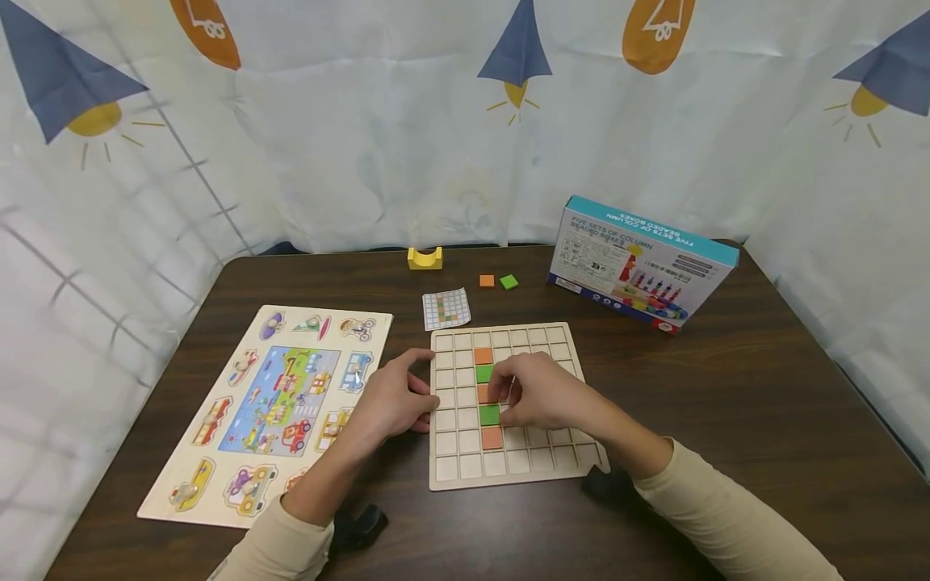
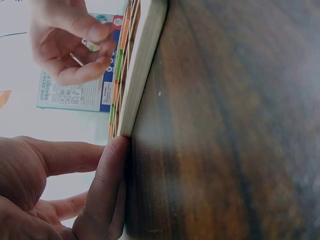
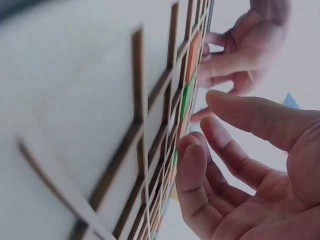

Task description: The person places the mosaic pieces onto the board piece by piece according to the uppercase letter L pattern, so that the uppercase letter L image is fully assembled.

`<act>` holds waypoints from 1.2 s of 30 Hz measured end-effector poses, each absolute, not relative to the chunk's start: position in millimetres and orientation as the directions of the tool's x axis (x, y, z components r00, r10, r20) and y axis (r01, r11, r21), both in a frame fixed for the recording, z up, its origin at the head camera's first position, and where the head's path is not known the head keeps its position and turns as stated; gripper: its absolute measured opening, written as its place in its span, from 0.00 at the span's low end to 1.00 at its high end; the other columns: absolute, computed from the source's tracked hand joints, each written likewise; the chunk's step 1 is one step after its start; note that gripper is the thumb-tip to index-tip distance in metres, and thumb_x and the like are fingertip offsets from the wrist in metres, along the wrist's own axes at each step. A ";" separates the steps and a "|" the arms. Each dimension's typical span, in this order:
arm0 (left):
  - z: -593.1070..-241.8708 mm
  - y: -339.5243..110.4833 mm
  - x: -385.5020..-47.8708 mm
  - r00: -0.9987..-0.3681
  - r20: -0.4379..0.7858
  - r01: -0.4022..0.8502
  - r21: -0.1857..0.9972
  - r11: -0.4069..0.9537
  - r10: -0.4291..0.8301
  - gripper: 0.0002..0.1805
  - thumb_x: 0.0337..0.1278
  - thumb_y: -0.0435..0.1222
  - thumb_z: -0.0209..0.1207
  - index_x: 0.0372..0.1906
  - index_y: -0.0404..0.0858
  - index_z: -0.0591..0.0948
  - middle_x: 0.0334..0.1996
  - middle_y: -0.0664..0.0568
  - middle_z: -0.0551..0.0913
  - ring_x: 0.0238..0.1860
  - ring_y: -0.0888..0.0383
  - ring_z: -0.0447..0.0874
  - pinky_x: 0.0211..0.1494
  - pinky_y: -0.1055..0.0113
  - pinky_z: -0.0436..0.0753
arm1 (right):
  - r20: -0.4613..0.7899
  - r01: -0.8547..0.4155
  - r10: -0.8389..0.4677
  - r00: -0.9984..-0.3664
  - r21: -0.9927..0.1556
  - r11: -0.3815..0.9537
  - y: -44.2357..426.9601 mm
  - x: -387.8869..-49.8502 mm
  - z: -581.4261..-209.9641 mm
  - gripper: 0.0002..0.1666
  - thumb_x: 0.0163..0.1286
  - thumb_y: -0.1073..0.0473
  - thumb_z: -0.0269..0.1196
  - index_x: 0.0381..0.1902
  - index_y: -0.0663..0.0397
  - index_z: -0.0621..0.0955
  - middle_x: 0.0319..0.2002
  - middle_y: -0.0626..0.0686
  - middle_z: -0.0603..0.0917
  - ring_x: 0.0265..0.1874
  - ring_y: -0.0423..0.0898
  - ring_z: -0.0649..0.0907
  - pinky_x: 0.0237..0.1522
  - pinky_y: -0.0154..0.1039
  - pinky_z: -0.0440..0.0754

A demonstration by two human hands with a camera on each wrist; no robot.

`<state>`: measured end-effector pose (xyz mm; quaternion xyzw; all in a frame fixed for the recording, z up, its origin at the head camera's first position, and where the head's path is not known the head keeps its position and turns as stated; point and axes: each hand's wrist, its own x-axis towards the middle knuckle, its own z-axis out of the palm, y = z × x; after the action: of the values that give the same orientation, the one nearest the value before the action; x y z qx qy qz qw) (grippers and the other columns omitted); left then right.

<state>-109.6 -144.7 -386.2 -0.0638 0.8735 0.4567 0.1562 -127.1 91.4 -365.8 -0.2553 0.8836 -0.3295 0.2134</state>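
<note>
A wooden grid board (image 1: 458, 466) lies in front of the person, with one column of orange and green square tiles, the lowest an orange tile (image 1: 492, 438). My left hand (image 1: 395, 397) touches the board's left edge; in the left wrist view its fingertips rest against the board's side (image 2: 142, 65). Over the column hovers my right hand (image 1: 541, 393), fingers bent, near a green tile (image 1: 489, 415) and partly covering an orange one (image 1: 483, 393). The right wrist view shows the right hand (image 3: 250, 170) with thumb and fingers apart and nothing between them.
Behind the board lie a small pattern card (image 1: 446, 309), a loose orange tile (image 1: 487, 281) and a loose green tile (image 1: 508, 282). A yellow block (image 1: 425, 258) stands at the back edge, a box (image 1: 639, 262) back right. A picture puzzle board (image 1: 254, 323) lies left.
</note>
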 end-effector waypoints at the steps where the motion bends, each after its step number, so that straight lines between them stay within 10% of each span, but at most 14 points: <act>1: -385.8 -144.6 -109.6 -0.943 -0.331 -0.255 0.778 0.574 0.030 0.39 0.54 0.25 0.68 0.74 0.42 0.72 0.37 0.42 0.83 0.20 0.56 0.86 0.23 0.62 0.90 | -0.210 -0.307 -0.586 -0.782 -0.689 0.657 92.5 -129.4 -365.5 0.12 0.56 0.66 0.77 0.36 0.51 0.86 0.33 0.49 0.86 0.31 0.42 0.81 0.36 0.36 0.83; 36: -385.6 -142.9 -107.0 -0.947 -0.320 -0.248 0.772 0.585 0.021 0.38 0.55 0.26 0.69 0.73 0.42 0.73 0.36 0.43 0.83 0.20 0.56 0.85 0.23 0.63 0.90 | -0.106 -0.152 -0.310 -0.945 -0.696 0.702 87.7 -277.5 -356.5 0.19 0.65 0.66 0.71 0.54 0.59 0.86 0.52 0.58 0.87 0.53 0.55 0.83 0.56 0.51 0.84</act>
<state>-107.0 -142.9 -385.6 -0.0647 0.8777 0.4509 0.1491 -277.5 87.7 -356.5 -0.1263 0.9161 -0.3649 0.1082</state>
